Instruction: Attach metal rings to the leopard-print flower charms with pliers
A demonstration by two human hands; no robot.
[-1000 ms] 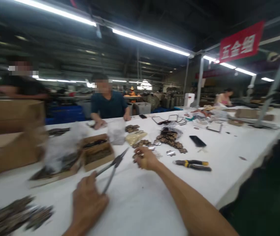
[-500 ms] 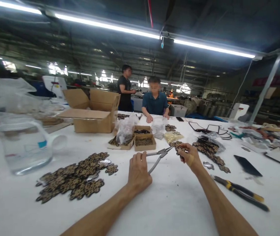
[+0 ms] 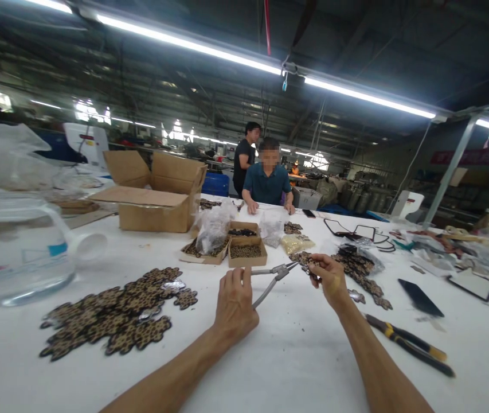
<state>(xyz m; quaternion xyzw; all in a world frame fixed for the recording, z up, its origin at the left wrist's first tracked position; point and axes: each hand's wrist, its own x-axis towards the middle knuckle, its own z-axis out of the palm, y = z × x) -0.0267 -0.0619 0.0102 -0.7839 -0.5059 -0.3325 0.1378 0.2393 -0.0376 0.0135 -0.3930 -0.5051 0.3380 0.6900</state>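
My left hand (image 3: 235, 298) is closed round the handles of long-nosed pliers (image 3: 276, 275), whose handles are spread and whose thin tips point right. My right hand (image 3: 329, 278) pinches a leopard-print patch (image 3: 313, 269) with a dark edge, close beside the plier tips; whether they touch I cannot tell. A pile of similar flower-shaped patches (image 3: 110, 310) lies to the left of my left hand. Beyond my right hand a second heap of patches (image 3: 358, 269) is spread near clear plastic.
Small cardboard boxes of metal bits (image 3: 246, 261) stand mid-table, with a large open carton (image 3: 153, 218) behind left. A water jug (image 3: 24, 258) stands far left. Yellow-black pliers (image 3: 410, 344) and a black phone (image 3: 420, 298) lie right. A co-worker (image 3: 266, 183) sits opposite.
The view has shifted slightly, so the table things sit a little further left. Both hands keep their holds. The standing person behind has moved right, partly behind the seated co-worker.
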